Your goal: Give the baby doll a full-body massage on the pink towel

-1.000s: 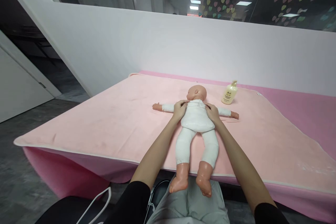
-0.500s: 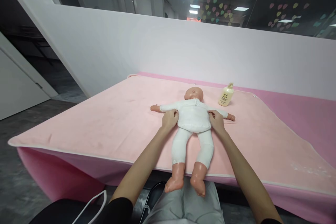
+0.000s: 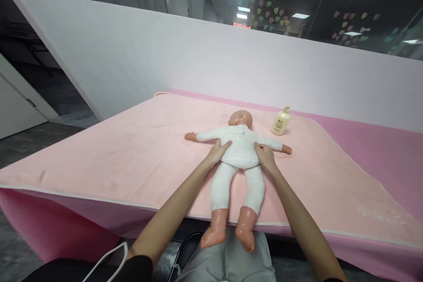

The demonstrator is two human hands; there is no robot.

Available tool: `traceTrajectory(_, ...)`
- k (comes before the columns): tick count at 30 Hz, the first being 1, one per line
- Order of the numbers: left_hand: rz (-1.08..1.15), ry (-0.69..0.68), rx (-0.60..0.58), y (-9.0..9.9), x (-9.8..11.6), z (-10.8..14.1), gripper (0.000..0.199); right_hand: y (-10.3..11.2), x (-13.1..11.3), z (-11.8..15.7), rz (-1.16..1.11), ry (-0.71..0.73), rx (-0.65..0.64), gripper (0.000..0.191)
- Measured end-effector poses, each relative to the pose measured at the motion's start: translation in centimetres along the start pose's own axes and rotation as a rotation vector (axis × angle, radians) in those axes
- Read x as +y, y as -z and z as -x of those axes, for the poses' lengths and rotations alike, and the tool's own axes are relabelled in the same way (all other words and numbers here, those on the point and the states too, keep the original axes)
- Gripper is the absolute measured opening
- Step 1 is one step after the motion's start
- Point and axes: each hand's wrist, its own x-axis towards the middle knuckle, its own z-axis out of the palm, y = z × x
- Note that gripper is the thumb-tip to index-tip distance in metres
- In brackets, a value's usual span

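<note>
A baby doll (image 3: 239, 152) with a white cloth body lies on a pale pink towel (image 3: 158, 141), its head away from me and turned to one side. Its arms are spread out, and its bare feet hang past the table's front edge. My left hand (image 3: 217, 153) grips the left side of the torso, thumb lying over the white cloth and fingers mostly hidden at the flank. On the opposite side my right hand (image 3: 265, 156) holds the torso the same way, with its thumb on top. Both hands rest just below the doll's arms.
Beyond the doll's right-hand arm stands a pale yellow pump bottle (image 3: 280, 121). A white partition (image 3: 264, 66) with glass above borders the table's back. A darker pink cover (image 3: 390, 154) shows past the towel. A white cord (image 3: 109, 255) loops at lower left.
Both thumbs have moved inward over the torso, and the hands now wrap its sides rather than pinching the cloth edges. The camera view has shifted slightly; the bottle stays on the towel.
</note>
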Motion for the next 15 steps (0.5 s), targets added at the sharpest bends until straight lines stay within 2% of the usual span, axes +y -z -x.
traceTrajectory(2, 0.082, 0.018, -0.033, -0.3, 0.3, 0.5, 0.054, 0.0, -0.4, 0.3, -0.033, -0.041, -0.047, 0.047)
traceTrajectory(5, 0.100, -0.040, -0.065, -0.5, 0.9, 1.1, 0.053, -0.1, -0.7, 0.3, -0.090, -0.100, -0.086, 0.046)
traceTrajectory(9, 0.084, -0.109, -0.038, -1.0, 1.7, 1.7, 0.053, -0.1, -0.9, 0.1, -0.138, -0.183, -0.121, 0.045)
traceTrajectory(12, 0.120, -0.122, -0.031, -1.2, 2.4, 2.6, 0.052, 0.3, -1.3, 0.6, -0.161, -0.184, -0.165, 0.047)
traceTrajectory(15, 0.127, -0.161, 0.012, -0.9, 3.7, 4.5, 0.049, 1.1, -2.2, 1.8, -0.128, -0.136, -0.246, 0.050)
